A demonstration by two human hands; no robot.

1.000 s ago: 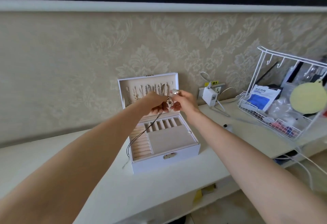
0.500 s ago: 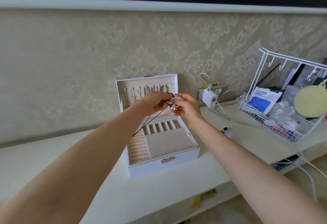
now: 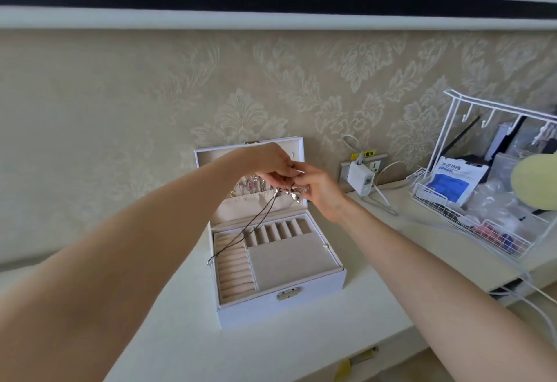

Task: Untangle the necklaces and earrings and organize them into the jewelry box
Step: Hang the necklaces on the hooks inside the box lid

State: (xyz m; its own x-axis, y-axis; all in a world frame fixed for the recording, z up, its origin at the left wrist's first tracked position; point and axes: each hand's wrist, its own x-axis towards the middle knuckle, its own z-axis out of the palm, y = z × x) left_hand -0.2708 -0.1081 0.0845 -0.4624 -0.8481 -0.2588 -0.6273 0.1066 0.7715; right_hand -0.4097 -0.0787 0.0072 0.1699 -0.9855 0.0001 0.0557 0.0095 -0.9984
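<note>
Above the open white jewelry box (image 3: 316,294), left hand (image 3: 268,163) and right hand (image 3: 321,190) meet — their fingers (image 3: 283,175) pinch a thin dark cord necklace (image 3: 254,221), its shiny bow-shaped pendant (image 3: 294,194) dangling beneath; the cord trails toward 7 o'clock over ribbed beige velvety ring rolls (image 3: 235,273)

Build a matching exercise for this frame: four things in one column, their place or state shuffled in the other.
1. necklace
2. charger
3. blue-and-white packet
4. jewelry box

A. plugged into the wall socket
B. lid open, sitting on the counter
C. standing in the wire rack
D. pinched between the left hand and right hand, cord trailing down over the box

Pairs: 1-D, 2-A, 3-C, 4-B.
</note>
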